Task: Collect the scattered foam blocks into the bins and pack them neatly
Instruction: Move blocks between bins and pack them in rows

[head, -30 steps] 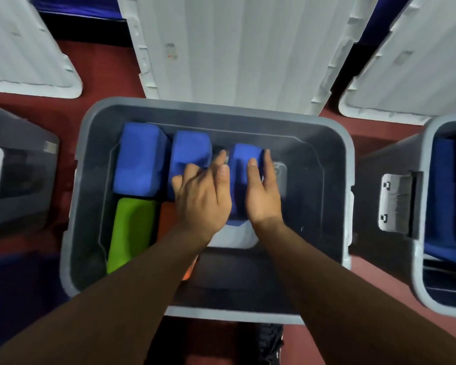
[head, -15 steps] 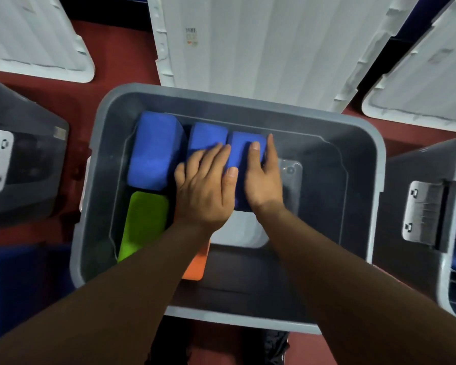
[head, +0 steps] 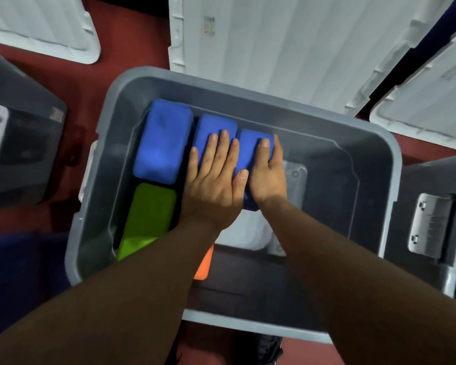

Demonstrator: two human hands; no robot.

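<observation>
Pressing left hand (head: pixel 213 181) flat, fingers slightly spread, on middle blue block (head: pixel 214 126), right hand (head: pixel 268 177) fingers straight, together, against right blue block (head: pixel 250 139), grey bin (head: pixel 327 185) mid-frame, red floor (head: pixel 132 43)

Finding: the gap seen a second ago between the middle blue block (head: pixel 211 123) and the right blue block (head: pixel 249 139) has closed, and the two now sit side against side in the back row. My left hand (head: pixel 213 191) then lay on the middle block with a forefinger down in that gap. It now lies flat across both blocks, thumb on the right one. My right hand (head: pixel 267 177) has travelled left with the right block, thumb on top, fingers (head: pixel 277 150) along its outer side. The bin (head: pixel 396 159) now sits lower and further right in view.
</observation>
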